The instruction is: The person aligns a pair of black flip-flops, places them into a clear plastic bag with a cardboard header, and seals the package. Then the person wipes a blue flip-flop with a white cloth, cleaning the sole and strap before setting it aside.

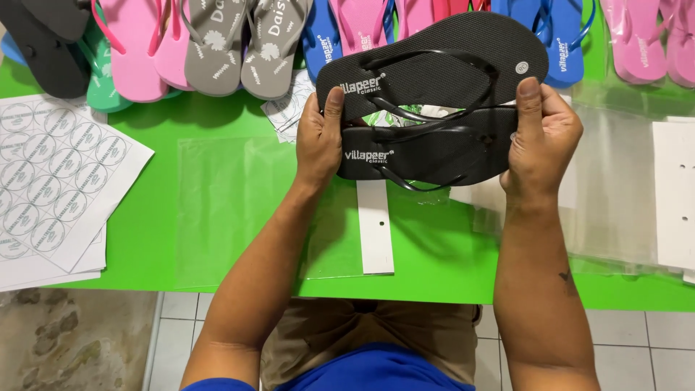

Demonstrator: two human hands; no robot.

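The left hand [318, 141] gripped the heel ends of two black flip-flops [434, 108], thumb pressed on the upper one. The right hand [543, 137] clamped the toe ends, thumb on top and fingers curled behind. The pair was held sideways above the green table [217, 116], one sole overlapping the other, straps facing up. Beneath them lay a clear bag [232, 203] and a white card strip [375, 224]. A sticker sheet [51, 174] sat at the left edge. More bags with white cards [673, 188] lay to the right. Pink, grey, blue and black flip-flops lined the far side [217, 43].
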